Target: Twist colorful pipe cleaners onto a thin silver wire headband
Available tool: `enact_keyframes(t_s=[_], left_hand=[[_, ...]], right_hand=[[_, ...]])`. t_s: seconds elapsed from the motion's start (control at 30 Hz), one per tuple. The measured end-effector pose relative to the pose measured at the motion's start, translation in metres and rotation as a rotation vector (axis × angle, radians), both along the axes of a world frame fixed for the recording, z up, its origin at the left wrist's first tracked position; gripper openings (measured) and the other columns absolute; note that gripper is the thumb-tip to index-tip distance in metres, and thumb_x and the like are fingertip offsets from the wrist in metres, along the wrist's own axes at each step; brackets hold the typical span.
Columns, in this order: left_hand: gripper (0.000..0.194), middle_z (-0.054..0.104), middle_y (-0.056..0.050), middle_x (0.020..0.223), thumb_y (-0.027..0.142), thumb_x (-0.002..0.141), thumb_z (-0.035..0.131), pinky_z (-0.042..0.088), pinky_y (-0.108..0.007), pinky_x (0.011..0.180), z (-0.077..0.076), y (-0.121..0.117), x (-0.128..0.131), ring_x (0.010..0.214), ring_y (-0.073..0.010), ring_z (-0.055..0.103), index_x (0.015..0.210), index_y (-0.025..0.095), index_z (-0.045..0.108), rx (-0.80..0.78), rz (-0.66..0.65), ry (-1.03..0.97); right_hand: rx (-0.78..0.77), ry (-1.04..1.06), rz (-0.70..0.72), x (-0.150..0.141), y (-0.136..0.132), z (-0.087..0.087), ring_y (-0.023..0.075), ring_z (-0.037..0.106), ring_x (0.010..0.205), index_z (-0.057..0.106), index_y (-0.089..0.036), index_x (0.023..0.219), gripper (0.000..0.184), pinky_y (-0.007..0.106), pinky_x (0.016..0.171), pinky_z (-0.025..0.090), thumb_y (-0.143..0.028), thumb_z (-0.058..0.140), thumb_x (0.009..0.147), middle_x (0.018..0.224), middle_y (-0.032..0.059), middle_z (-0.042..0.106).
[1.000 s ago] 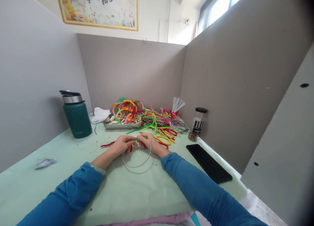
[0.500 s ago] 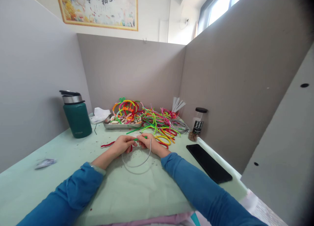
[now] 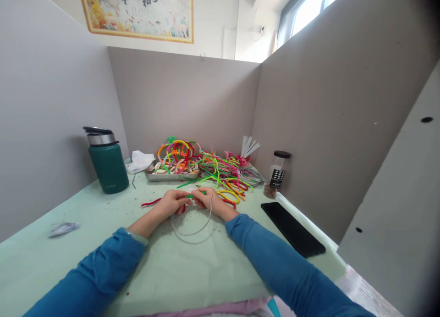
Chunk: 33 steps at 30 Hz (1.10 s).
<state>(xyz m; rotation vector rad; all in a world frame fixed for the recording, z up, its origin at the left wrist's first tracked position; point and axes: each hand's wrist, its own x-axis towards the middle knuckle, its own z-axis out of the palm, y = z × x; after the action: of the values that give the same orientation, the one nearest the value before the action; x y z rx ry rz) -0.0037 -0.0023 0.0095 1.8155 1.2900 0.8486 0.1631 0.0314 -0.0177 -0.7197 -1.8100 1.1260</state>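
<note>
Both hands meet at the middle of the pale green table (image 3: 165, 271). My left hand (image 3: 171, 203) is closed, pinching a green pipe cleaner (image 3: 196, 194), with a red pipe cleaner (image 3: 151, 201) trailing out to its left. My right hand (image 3: 209, 200) is closed too, fingers pinched on the same green pipe cleaner and on the end of a thin white hoop (image 3: 192, 230) that curves down toward me on the table.
A heap of coloured pipe cleaners (image 3: 223, 172) and a metal tray (image 3: 172, 175) with finished hoops lie at the back. A green flask (image 3: 107, 162) stands left, a small jar (image 3: 277, 173) and a black phone (image 3: 292, 229) right. Grey partitions enclose three sides.
</note>
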Motion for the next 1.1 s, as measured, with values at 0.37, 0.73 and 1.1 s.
enact_keyframes(t_s=[0.37, 0.73, 1.1], left_hand=[[0.029, 0.047, 0.005, 0.038, 0.034, 0.069, 0.053, 0.027, -0.019, 0.041, 0.0037, -0.0036, 0.0021, 0.035, -0.0070, 0.037, 0.081, 0.011, 0.066, -0.001, 0.031, -0.008], [0.025, 0.048, 0.004, 0.038, 0.031, 0.069, 0.053, 0.027, -0.019, 0.041, -0.0003, 0.0010, -0.0022, 0.034, -0.0069, 0.037, 0.076, 0.011, 0.066, 0.008, 0.016, -0.002], [0.032, 0.053, 0.004, 0.045, 0.038, 0.071, 0.049, 0.031, -0.019, 0.041, -0.0005, 0.0004, 0.0007, 0.035, -0.0070, 0.040, 0.086, 0.012, 0.061, 0.033, -0.002, 0.004]], right_hand=[[0.007, -0.017, 0.001, 0.0005, -0.0016, 0.0005, 0.0072, 0.041, 0.044, 0.052, -0.014, 0.066, 0.039, 0.019, 0.043, 0.032, -0.051, 0.047, 0.077, 0.051, -0.0034, 0.046], [0.017, -0.016, 0.023, 0.0015, -0.0015, 0.0002, 0.0078, 0.043, 0.045, 0.054, -0.014, 0.066, 0.036, 0.019, 0.043, 0.033, -0.048, 0.048, 0.078, 0.052, -0.0024, 0.048], [0.005, 0.001, -0.012, -0.0004, 0.0003, -0.0002, 0.0066, 0.042, 0.043, 0.055, -0.013, 0.067, 0.037, 0.018, 0.041, 0.033, -0.049, 0.050, 0.077, 0.051, -0.0027, 0.048]])
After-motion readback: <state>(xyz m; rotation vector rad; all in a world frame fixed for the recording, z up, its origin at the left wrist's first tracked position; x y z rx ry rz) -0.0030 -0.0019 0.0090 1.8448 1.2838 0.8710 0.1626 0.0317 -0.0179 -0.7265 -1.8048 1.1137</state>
